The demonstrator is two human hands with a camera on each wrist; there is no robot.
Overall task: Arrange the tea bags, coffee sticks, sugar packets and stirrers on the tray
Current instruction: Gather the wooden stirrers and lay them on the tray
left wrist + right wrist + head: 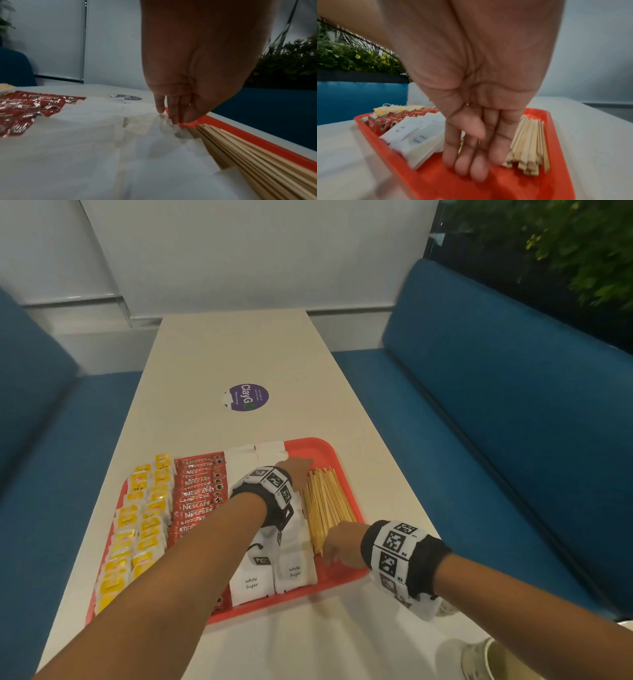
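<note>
Red tray on the table holds four rows: yellow tea bags far left, red coffee sticks, white sugar packets, and wooden stirrers on the right, fanned and uneven. Left hand, fingers straight and holding nothing, touches the far stirrer ends beside the sugar; right hand, fingers straight and empty, presses at the near ends. Judged step: squaring the stirrers, nearly the last job; next calls for both hands to nudge the bundle parallel.
</note>
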